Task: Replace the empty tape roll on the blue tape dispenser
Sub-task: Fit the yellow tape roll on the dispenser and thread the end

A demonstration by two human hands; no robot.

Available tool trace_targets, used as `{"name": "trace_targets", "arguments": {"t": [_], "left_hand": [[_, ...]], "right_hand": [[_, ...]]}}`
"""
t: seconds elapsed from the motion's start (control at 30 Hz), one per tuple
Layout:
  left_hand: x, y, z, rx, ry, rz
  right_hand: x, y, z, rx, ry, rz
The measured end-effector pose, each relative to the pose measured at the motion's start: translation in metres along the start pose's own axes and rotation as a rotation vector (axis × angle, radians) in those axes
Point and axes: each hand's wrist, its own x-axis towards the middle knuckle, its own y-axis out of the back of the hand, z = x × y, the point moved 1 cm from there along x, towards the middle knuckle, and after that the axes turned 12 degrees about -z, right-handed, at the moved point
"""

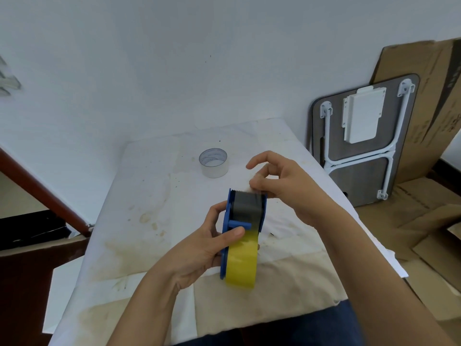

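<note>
Left hand (199, 248) grips the dispenser (245, 211), new roll (242, 260) seated; right hand (279, 181) pinches the tape end at mid-frame. Next, probably: press it onto the toothed edge.

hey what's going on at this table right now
A person is loading tape into a blue tape dispenser. The left hand grips the dispenser, which already carries a full yellow tape roll. The right hand pinches the tape's free end at the toothed cutter. The empty tape roll stands apart on the stained white table.
</note>
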Motion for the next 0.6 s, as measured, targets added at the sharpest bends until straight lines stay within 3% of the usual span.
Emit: {"name": "trace_targets", "arguments": {"t": [0.43, 0.6], "left_hand": [[0.001, -0.003, 0.002, -0.006, -0.002, -0.036], [-0.001, -0.011, 0.002, 0.118, -0.013, -0.075]], "right_hand": [[0.004, -0.003, 0.007, -0.104, 0.006, 0.211], [0.005, -0.001, 0.008, -0.146, 0.013, 0.279]]}}
